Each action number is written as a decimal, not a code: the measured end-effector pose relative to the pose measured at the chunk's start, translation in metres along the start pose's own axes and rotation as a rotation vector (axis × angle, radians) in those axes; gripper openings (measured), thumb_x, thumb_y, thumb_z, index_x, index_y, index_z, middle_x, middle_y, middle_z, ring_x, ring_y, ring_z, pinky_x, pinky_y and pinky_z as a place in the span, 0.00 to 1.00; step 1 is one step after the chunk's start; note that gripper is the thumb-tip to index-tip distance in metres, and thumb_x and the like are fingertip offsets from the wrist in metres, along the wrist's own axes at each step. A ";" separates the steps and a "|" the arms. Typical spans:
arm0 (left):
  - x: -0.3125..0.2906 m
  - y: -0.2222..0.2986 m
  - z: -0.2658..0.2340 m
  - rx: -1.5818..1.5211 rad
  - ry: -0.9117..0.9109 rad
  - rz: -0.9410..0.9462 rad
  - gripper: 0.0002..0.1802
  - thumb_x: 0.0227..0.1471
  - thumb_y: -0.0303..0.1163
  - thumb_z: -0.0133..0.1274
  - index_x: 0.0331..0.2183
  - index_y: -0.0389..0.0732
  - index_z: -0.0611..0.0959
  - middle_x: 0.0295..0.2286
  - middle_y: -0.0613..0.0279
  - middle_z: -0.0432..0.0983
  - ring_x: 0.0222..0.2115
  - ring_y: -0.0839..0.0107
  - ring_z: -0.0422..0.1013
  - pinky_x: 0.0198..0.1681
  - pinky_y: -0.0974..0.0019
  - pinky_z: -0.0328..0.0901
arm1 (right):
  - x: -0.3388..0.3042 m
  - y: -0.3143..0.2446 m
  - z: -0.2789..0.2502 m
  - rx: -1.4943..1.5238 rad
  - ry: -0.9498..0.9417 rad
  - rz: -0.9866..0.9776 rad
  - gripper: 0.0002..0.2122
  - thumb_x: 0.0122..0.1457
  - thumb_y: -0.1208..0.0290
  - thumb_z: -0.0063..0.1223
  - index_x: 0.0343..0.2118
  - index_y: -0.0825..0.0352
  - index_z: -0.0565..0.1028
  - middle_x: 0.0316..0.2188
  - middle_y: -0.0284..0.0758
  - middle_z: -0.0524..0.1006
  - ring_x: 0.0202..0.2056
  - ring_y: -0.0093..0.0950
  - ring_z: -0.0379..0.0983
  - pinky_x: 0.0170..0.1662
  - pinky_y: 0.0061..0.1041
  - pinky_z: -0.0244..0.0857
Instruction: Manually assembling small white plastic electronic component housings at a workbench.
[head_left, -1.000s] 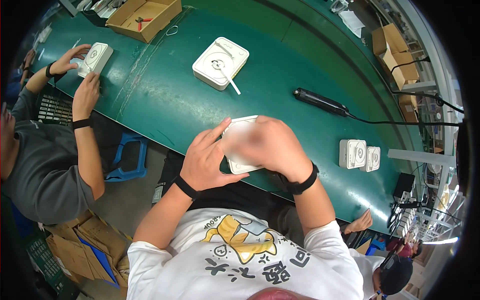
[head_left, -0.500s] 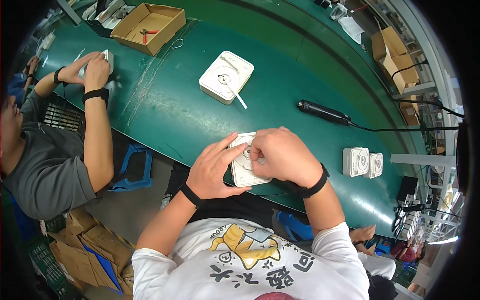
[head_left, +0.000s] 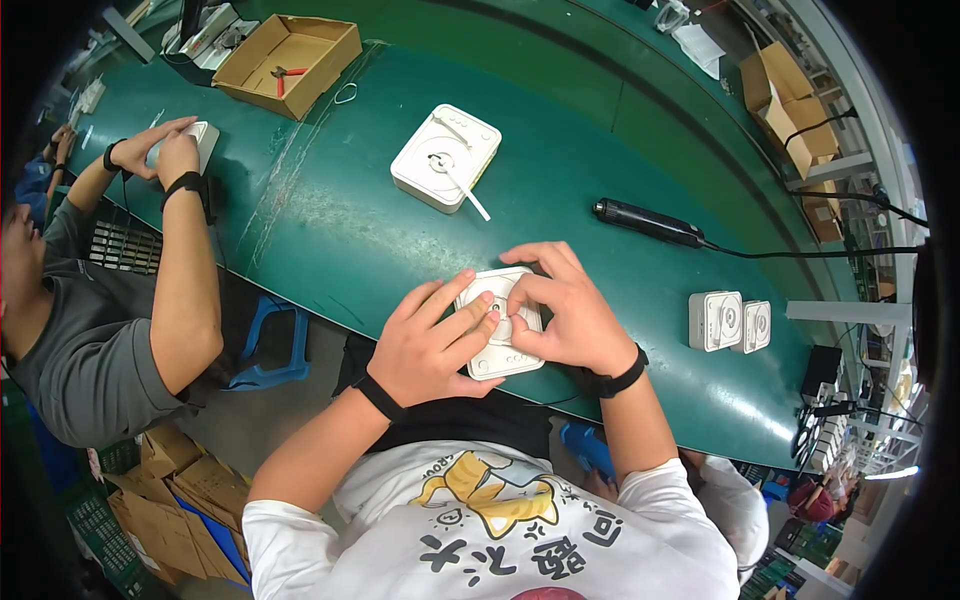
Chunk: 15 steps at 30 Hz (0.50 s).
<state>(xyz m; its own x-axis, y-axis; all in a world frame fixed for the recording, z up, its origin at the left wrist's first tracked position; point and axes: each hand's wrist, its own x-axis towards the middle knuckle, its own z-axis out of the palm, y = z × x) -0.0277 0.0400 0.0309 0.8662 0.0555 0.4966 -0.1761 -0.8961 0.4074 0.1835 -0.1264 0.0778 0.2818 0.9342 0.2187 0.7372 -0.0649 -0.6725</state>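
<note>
Your hands are both on the white unit [head_left: 500,364], which sits right in front of you at the near edge of the bench [head_left: 330,235]; whether it rests fully on the top or is partly held up, you can't tell from here. Your left hand [head_left: 428,345] grips it from the left, thumb along the near edge, one fingertip at the far left corner and others pressed on the face beside the round centre. Your right hand [head_left: 572,315] is curled over the right side, thumb and fingertips bent in close to that centre; whether they pinch a small part is hidden. The step in hand looks like fine fingertip work at the middle of the face, with your left hand steadying. The next move seems to call for a firm left hold and light, square pressure from the right, so the unit doesn't twist or slide. Farther off, a second unit [head_left: 424,181] lies with a white strip [head_left: 469,193] across it, and to its right is a black tool [head_left: 650,222].
</note>
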 end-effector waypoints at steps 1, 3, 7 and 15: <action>0.003 -0.001 -0.001 0.023 -0.009 0.025 0.37 0.46 0.55 0.81 0.54 0.46 0.92 0.62 0.59 0.85 0.70 0.47 0.76 0.67 0.41 0.74 | -0.001 0.008 0.002 0.078 -0.013 0.001 0.07 0.51 0.74 0.72 0.32 0.61 0.83 0.55 0.38 0.84 0.53 0.42 0.78 0.55 0.40 0.77; 0.006 -0.002 -0.003 0.049 -0.020 0.053 0.37 0.46 0.56 0.80 0.54 0.47 0.92 0.60 0.59 0.85 0.70 0.47 0.76 0.67 0.41 0.74 | -0.002 0.016 0.004 0.158 -0.023 0.000 0.07 0.51 0.74 0.72 0.32 0.61 0.83 0.56 0.39 0.83 0.55 0.42 0.78 0.56 0.39 0.77; 0.007 -0.004 -0.004 0.053 -0.044 0.073 0.36 0.46 0.56 0.80 0.53 0.48 0.92 0.59 0.60 0.85 0.70 0.46 0.75 0.67 0.39 0.73 | -0.002 0.020 0.007 0.198 -0.032 0.015 0.07 0.50 0.75 0.72 0.31 0.61 0.83 0.57 0.38 0.84 0.55 0.40 0.78 0.57 0.38 0.76; 0.002 -0.004 -0.001 -0.021 -0.079 0.028 0.42 0.44 0.57 0.84 0.57 0.47 0.91 0.61 0.59 0.84 0.69 0.44 0.75 0.66 0.35 0.74 | -0.006 0.034 0.013 0.286 -0.035 0.021 0.07 0.52 0.76 0.75 0.33 0.63 0.85 0.58 0.39 0.84 0.59 0.39 0.80 0.63 0.38 0.76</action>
<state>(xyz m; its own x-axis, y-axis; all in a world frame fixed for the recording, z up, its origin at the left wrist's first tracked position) -0.0255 0.0442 0.0308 0.8949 -0.0054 0.4462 -0.2099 -0.8875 0.4103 0.1991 -0.1300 0.0440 0.2702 0.9456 0.1811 0.5269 0.0122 -0.8499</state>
